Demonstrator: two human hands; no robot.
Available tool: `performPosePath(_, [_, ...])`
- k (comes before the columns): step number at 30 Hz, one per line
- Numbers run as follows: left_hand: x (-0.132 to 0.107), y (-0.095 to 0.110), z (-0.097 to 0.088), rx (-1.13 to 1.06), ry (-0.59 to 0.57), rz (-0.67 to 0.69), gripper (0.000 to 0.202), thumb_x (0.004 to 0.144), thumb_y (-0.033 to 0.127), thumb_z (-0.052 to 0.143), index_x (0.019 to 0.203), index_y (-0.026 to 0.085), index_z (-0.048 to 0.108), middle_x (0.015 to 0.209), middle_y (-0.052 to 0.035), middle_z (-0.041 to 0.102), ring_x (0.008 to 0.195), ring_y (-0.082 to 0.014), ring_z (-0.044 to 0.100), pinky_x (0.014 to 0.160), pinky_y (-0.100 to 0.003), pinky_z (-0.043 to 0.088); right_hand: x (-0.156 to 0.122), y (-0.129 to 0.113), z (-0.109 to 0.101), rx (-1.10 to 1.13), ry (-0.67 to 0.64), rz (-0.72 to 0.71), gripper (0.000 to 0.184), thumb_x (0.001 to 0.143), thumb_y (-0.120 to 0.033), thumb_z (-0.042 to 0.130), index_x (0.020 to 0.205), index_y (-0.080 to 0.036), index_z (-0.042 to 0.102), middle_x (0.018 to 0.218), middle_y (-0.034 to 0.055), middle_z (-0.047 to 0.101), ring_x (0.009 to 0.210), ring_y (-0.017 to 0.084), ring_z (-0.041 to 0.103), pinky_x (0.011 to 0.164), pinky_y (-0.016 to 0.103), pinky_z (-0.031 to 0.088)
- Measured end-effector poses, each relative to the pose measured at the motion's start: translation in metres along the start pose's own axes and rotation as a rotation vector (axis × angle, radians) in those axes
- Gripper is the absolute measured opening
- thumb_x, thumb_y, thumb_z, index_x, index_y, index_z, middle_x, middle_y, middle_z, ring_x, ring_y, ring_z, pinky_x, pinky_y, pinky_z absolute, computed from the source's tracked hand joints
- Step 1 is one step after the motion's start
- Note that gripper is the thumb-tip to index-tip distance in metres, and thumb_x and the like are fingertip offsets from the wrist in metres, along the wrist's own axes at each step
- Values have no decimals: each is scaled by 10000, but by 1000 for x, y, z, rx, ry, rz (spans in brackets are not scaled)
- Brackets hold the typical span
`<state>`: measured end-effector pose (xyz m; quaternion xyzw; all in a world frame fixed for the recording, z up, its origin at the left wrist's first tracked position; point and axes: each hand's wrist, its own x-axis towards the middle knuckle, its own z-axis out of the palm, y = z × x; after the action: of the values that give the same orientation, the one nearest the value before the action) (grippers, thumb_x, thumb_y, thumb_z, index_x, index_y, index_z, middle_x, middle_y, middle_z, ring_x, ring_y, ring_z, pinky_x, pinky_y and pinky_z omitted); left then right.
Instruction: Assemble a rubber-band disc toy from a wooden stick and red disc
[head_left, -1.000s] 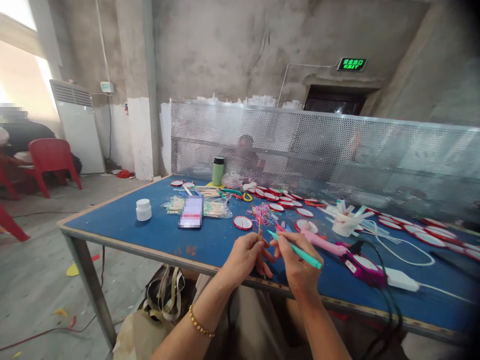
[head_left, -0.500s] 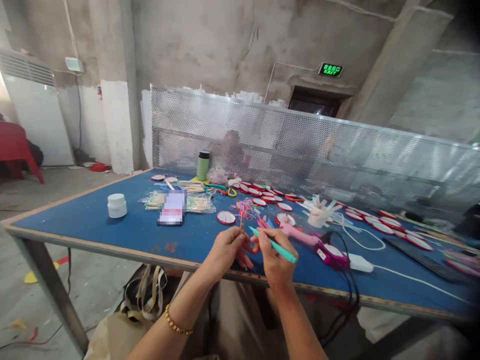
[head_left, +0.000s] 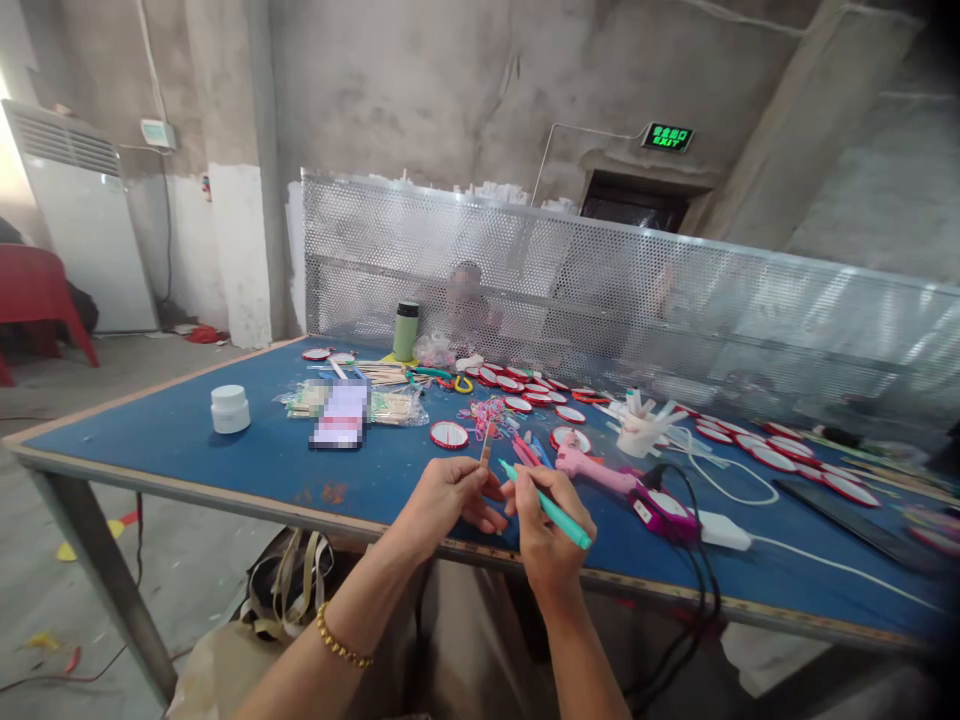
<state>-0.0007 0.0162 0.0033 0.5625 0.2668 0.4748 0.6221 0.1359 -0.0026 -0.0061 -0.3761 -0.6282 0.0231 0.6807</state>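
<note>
My left hand (head_left: 448,497) pinches a thin wooden stick (head_left: 485,444) that points up, over the near edge of the blue table (head_left: 225,455). My right hand (head_left: 550,520) grips a teal pen (head_left: 545,505) like a pencil, its tip close to the fingers of the left hand. Both hands are closed on what they hold. A gold bead bracelet sits on my left wrist. Just beyond the hands lie a pink glue gun (head_left: 600,470) and loose coloured rubber bands (head_left: 491,412).
Several round red-rimmed mirrors (head_left: 448,434) lie across the table with bagged wooden sticks (head_left: 390,405), a white jar (head_left: 229,408), a green flask (head_left: 406,331), a cup of glue sticks (head_left: 638,430) and a white adapter with cable (head_left: 726,529). A perforated metal screen (head_left: 600,290) hides a seated person.
The view swung right, then held almost steady. Both hands kept their grips on stick and pen and stayed together near the table's front edge.
</note>
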Motion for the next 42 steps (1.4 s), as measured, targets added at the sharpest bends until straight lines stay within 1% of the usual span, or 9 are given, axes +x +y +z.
performPosePath(4, [3,-3,0,6,-16,22,367,841,488,564,861,122,565,708,-64,687,418,-119,616,384,-174,423,0,0,1,-30,-12,-70,95,904,-221,574,885,-196,664,720,-12,669,560,112,622,518,218,509])
performPosePath(7, [3,-6,-1,30,-37,49,301,860,444,539,853,143,533,689,-28,663,412,-113,611,371,-164,397,2,0,2,-62,-55,-122,94,904,-210,568,870,-191,653,705,-12,661,563,110,621,515,210,505])
performPosePath(10, [2,-6,-2,81,-90,50,258,874,415,521,842,159,517,669,6,622,443,-121,630,390,-169,417,3,0,1,-96,-82,-146,105,908,-208,560,841,-189,638,685,-15,654,555,108,613,529,211,505])
performPosePath(13, [0,-4,-2,110,-121,41,247,886,411,507,852,166,517,673,15,608,476,-125,647,413,-172,438,2,-1,-1,-104,-91,-104,120,917,-223,551,839,-188,636,706,-7,667,567,111,619,532,213,502])
performPosePath(18, [0,-4,-2,123,-111,41,255,892,416,494,863,164,512,682,7,614,486,-132,654,423,-182,457,2,-2,-2,-97,-98,-83,139,924,-236,546,822,-194,630,703,-11,662,579,114,618,546,217,498])
performPosePath(23, [1,-6,-2,152,-87,70,258,894,416,504,829,166,498,599,19,586,492,-145,655,431,-189,467,3,-3,-1,-115,-123,-137,122,922,-208,546,826,-203,622,687,-21,654,574,110,615,577,218,501])
performPosePath(26, [1,-5,-2,149,-85,67,267,895,430,499,835,170,498,609,16,591,513,-157,667,444,-207,487,3,-4,0,-121,-128,-164,114,919,-198,547,834,-206,623,696,-18,661,605,116,632,600,219,507])
performPosePath(31, [0,-5,-2,154,-73,64,264,880,439,509,858,175,513,649,11,609,545,-174,681,460,-230,501,3,-6,0,-110,-127,-126,119,924,-207,544,841,-205,630,704,-15,664,606,113,627,598,215,507])
performPosePath(42, [-1,-6,-1,203,-68,96,244,902,431,482,832,198,491,581,22,613,533,-165,665,469,-233,497,2,-7,0,-105,-151,-104,127,925,-225,542,844,-199,637,705,-7,663,610,122,625,600,225,512])
